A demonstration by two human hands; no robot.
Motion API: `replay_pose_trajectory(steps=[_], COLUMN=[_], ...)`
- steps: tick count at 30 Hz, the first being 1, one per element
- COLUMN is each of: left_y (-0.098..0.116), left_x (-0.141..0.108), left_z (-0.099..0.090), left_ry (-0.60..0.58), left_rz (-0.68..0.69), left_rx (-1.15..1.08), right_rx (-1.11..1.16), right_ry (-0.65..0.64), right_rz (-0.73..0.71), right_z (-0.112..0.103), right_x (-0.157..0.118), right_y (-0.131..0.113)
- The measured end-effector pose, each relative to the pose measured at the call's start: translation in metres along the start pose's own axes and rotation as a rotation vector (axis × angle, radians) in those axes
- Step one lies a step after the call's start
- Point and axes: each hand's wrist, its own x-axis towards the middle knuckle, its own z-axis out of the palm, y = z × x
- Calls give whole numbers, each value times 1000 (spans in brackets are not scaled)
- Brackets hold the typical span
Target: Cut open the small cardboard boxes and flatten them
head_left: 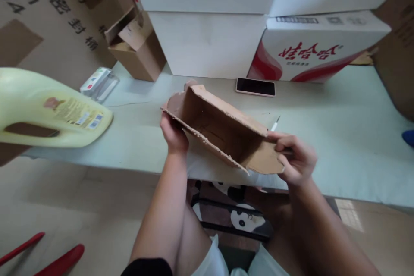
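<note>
At left, a yellow jug (pixel 73 110) is seen; above the worktop's near edge (pixel 355 189), a cardboard box (pixel 231 110) is gripped by the fingers of the left hand (pixel 175 136), its right flap (pixel 265 157) pinched by those of the right hand (pixel 297 159).

The cardboard box (pixel 221 129) hides part of the left hand (pixel 175 136); the bottle (pixel 73 108) at the bench's (pixel 349 146) left end is cropped.

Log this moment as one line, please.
left hand: holds cardboard box | right hand: holds its end flap | phone: on table, beyond box
</note>
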Motion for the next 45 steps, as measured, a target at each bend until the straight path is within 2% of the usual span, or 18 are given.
replay_pose_trajectory(steps=[6,9,12,15,18,23,26,28,30,32,33,35,36,38,39,42,45], left_y=[-7,-12,-16,-17,-10,10,17,16,11,5,2,-1,-1,3,6,11,4], left_x=[-16,-24,-31,-39,-48,-66,-74,-75,-72,-67,-63,-58,-58,-61,-66,-93,-127], left_z=[16,21,25,28,26,14,9,5,-1,-10,-16,-25,-29,-31,-29,-13,8], left_ry=[-12,-43,-14,0,-46,-164,-210,-176,-90,3,54,126,158,176,169,120,49], left_rz=[225,251,227,202,230,310,358,353,333,298,270,184,148,50,-15,-310,-538], left_rx=[115,171,220,253,316,529,688,714,674,601,546,416,360,255,205,33,-62], right_rx=[111,62,-72,-18,125,167,135,161,181,143,118,128,166,262,294,309,305], right_ry=[86,140,219,105,-16,-8,-55,-55,9,79,67,-94,-208,-383,-412,-374,-332], right_rz=[160,199,173,210,204,198,209,210,245,348,423,551,562,448,353,144,119], right_z=[-6,-8,-13,-19,-25,-29,-30,-29,-28,-28,-27,-28,-28,-30,-30,-30,-29], right_x=[-1,-2,-2,-1,0,2,3,1,-4,-11,-14,-19,-21,-21,-20,-16,-12], right_y=[7,13,20,22,20,11,9,12,20,28,31,31,29,21,16,7,10])
